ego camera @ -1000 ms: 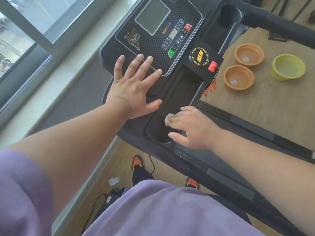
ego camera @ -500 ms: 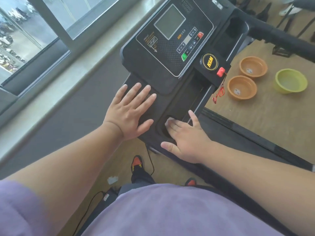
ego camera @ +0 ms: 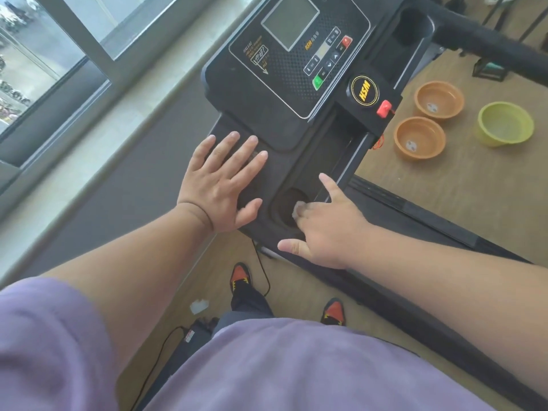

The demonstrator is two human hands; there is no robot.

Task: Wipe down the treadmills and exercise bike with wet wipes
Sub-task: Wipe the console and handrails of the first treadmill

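The right hand (ego camera: 323,223) presses a wet wipe (ego camera: 299,209) into the treadmill (ego camera: 284,161) cup holder; the left hand (ego camera: 222,185) lies flat beside it, holding nothing. Loosely pinned under fingertips, the wipe could slip free.

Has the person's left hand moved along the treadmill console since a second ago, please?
Yes. The left hand has slid toward the person: earlier its fingertips touched the display panel edge; now it lies flat lower on the console, beside the cup holder.
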